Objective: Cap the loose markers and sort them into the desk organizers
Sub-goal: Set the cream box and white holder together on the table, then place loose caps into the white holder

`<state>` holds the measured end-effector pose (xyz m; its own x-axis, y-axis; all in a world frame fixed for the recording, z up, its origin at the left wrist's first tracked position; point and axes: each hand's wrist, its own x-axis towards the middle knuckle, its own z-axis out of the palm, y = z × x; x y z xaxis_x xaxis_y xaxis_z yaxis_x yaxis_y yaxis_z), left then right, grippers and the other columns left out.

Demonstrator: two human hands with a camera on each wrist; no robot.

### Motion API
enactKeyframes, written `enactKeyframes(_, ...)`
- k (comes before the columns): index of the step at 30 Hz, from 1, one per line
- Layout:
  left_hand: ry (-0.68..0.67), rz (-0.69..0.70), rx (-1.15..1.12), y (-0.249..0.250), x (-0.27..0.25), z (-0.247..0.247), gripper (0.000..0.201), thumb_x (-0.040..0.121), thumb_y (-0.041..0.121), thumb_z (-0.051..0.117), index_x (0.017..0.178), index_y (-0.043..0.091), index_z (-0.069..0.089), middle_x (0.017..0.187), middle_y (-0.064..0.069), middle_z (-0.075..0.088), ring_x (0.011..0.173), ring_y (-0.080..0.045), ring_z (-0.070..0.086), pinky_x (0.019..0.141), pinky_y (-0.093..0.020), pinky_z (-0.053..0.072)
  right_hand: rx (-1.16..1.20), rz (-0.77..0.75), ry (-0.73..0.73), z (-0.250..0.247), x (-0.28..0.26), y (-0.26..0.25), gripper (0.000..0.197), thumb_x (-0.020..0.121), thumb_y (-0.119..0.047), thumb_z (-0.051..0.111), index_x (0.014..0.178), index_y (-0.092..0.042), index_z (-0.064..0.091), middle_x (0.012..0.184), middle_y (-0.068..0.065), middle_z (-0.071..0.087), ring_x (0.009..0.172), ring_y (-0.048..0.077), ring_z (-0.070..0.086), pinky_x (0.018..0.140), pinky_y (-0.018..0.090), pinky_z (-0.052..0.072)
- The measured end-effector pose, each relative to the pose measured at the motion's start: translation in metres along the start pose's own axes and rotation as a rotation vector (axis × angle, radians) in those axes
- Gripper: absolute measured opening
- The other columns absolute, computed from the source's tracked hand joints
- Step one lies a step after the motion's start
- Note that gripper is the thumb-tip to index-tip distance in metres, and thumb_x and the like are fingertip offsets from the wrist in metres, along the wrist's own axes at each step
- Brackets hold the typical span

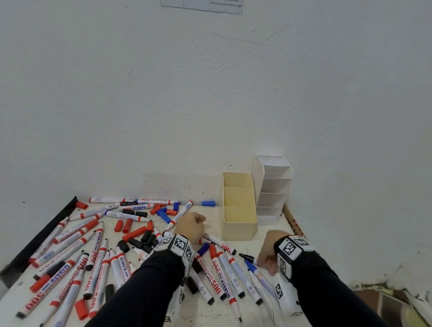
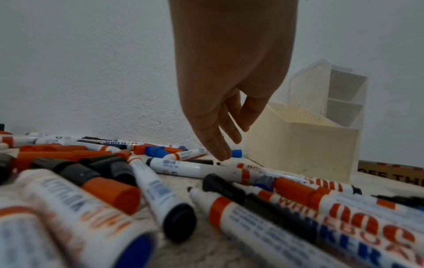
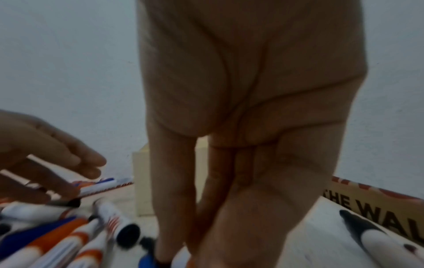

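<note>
Many loose whiteboard markers (image 1: 100,254) and red, black and blue caps (image 1: 141,239) cover the white table (image 1: 226,321). A cream organizer (image 1: 239,229) and a white tiered organizer (image 1: 273,186) stand empty at the back right by the wall. My left hand (image 2: 223,154) hangs with straight fingers, and its tips touch the black tip of a white marker (image 2: 181,166) just left of the cream organizer (image 2: 302,150). My right hand (image 3: 179,253) points down, thumb and fingers closed on a blue marker (image 1: 252,267) at the pile's right side. An uncapped black-tipped marker (image 1: 247,257) lies against it.
A black strip (image 1: 53,230) runs along the table's left edge. A printed cardboard strip (image 1: 294,222) lies along the right edge behind the organizers. Another black-tipped marker (image 3: 378,241) lies to the right of my right hand. The wall stands close behind everything.
</note>
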<state>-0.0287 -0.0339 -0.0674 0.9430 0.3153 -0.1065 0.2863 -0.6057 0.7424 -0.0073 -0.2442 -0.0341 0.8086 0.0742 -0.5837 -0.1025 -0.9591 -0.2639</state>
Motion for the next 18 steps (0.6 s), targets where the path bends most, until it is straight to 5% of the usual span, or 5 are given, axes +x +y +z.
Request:
enactKeyframes(3,0.011,0.024,0.065,-0.005,-0.002,-0.003,0.034,0.093,0.004,0.042,0.122,0.012,0.058,0.129,-0.004,0.057,0.119,-0.016,0.053,0.101,-0.026,0.04,-0.152,0.003,-0.002,0.014,-0.002,0.003,0.037,0.067,-0.025,0.079,0.096,-0.005,0.068,0.088,0.005,0.069,0.084,0.02,0.064,0.089,0.029,0.051)
enactKeyframes(6,-0.001,0.058,0.137,-0.005,0.005,-0.005,0.034,0.093,0.005,0.043,0.124,0.012,0.056,0.13,-0.005,0.056,0.118,-0.017,0.053,0.101,-0.026,0.041,-0.22,-0.005,0.018,0.021,-0.004,-0.002,0.039,0.067,-0.026,0.079,0.097,-0.005,0.066,0.096,0.006,0.07,0.075,0.017,0.057,0.075,0.024,0.048)
enactKeyframes(10,-0.059,0.129,0.321,-0.002,0.029,-0.005,0.038,0.095,0.008,0.04,0.131,0.013,0.05,0.136,-0.004,0.051,0.122,-0.017,0.05,0.102,-0.025,0.04,-0.178,-0.025,0.023,0.018,0.002,-0.008,0.018,0.069,-0.023,0.074,0.064,-0.012,0.059,0.043,-0.005,0.059,0.052,0.011,0.053,0.06,0.021,0.047)
enactKeyframes(14,-0.169,0.22,0.581,0.007,0.058,0.004,0.038,0.096,0.011,0.04,0.133,0.013,0.046,0.139,-0.007,0.048,0.128,-0.02,0.045,0.109,-0.031,0.035,-0.068,-0.041,-0.037,0.007,0.01,-0.01,0.016,0.068,-0.026,0.066,0.065,-0.014,0.056,0.053,-0.002,0.057,0.049,0.014,0.053,0.056,0.022,0.044)
enactKeyframes(18,-0.218,0.344,0.672,0.009,0.087,0.018,0.049,0.092,0.012,0.047,0.139,0.015,0.035,0.144,-0.005,0.039,0.129,-0.022,0.042,0.109,-0.034,0.033,-0.034,-0.068,-0.214,-0.003,0.018,-0.014,0.027,0.074,-0.024,0.061,0.095,-0.008,0.064,0.077,0.002,0.065,0.066,0.016,0.06,0.064,0.027,0.048)
